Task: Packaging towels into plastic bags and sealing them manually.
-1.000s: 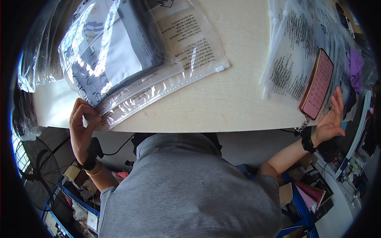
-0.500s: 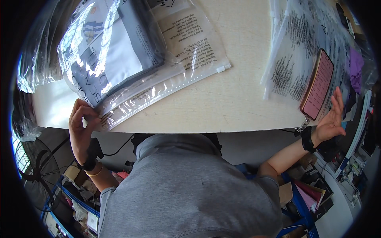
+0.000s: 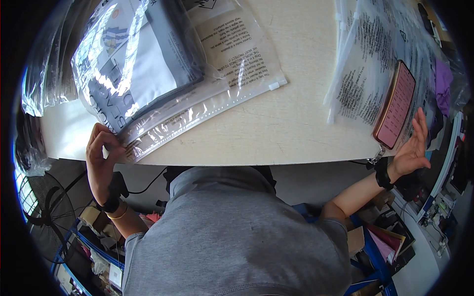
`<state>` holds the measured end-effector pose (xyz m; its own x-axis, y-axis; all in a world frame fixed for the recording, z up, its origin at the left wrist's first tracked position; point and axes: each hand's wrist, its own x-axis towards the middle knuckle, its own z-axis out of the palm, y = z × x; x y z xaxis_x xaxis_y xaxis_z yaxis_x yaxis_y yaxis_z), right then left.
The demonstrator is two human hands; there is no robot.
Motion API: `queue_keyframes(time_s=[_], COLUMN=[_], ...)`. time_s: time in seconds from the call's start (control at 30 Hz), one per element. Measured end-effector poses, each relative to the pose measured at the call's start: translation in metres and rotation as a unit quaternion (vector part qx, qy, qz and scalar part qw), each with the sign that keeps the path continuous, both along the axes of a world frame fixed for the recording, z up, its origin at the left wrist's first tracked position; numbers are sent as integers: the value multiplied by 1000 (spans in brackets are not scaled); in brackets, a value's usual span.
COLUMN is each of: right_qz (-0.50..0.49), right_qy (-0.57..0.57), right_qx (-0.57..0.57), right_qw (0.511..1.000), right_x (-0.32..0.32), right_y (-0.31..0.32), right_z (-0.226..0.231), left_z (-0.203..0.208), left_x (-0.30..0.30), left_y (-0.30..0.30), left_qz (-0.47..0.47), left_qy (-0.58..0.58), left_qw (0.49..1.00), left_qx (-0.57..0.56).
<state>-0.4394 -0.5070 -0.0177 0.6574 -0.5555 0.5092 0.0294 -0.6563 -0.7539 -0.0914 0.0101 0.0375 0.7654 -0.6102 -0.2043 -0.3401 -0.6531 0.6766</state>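
Observation:
My left hand (image 3: 102, 154) is closed at the table's front left edge, thumb and fingers pinching the near corner of a clear zip bag (image 3: 249, 66). This printed bag has a white slider on its strip. A dark folded item in shiny clear packaging (image 3: 168, 69) lies over it, and I cannot tell whether it is inside the bag. My right hand (image 3: 411, 154) is open with fingers spread, holding nothing, just past the table's front right edge. Nearest to it is a phone (image 3: 396, 106) with a pinkish lit screen and a metal clip at its lower end.
More printed zip bags (image 3: 363, 69) lie under the phone at the right. Beside them is a purple cloth (image 3: 443, 88). Shiny clear packages (image 3: 52, 64) are piled at the far left. A black fan (image 3: 47, 212) stands left of the table (image 3: 291, 128), and cluttered shelves sit on both sides below.

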Motion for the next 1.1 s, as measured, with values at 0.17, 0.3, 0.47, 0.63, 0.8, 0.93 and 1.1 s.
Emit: queue_keyframes(time_s=[0.17,0.3,0.47,0.63,0.8,0.93,1.1], right_qz=[-1,-11,-11,-11,-15,-20,-26], right_qy=[8,21,23,23,31,37,45], right_qx=[-9,-12,-8,-4,-5,-8,-13], right_qw=[1000,1000,1000,1000,999,999,999], right_x=[-1,0,1,2,2,3,5], right_y=[-1,-1,1,2,2,3,4], right_z=[1,2,2,3,3,4,5], left_z=[-1,-1,-1,0,0,1,1], left_x=[0,0,0,0,0,0,0], left_y=[0,0,1,-1,-1,-1,0], left_qz=[3,0,-5,-6,-4,-5,-8], left_qy=[3,0,-2,4,11,12,12], left_qw=[1000,1000,1000,1000,1000,1000,1000], left_qx=[-8,-10,-6,-14,-14,-11,-13])
